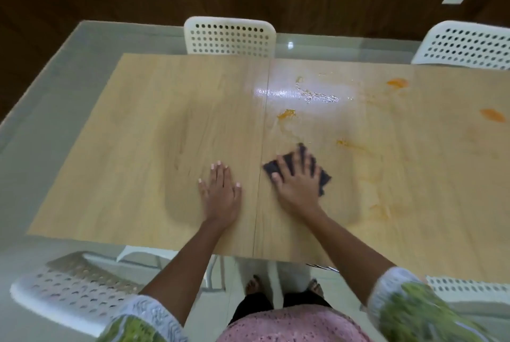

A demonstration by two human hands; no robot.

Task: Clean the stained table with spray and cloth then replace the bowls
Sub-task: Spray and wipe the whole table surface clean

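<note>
A light wooden table fills the middle of the view. My right hand presses flat, fingers spread, on a dark cloth lying on the table near its centre seam. My left hand rests flat and empty on the wood just left of the seam. Orange stains and smears spread over the right half, with more orange blotches farther right. A wet foamy patch glistens beyond the cloth. No spray bottle or bowls are in view.
White perforated chairs stand at the far side, far right, near left and near right. The floor is pale tile; a dark wood wall lies behind.
</note>
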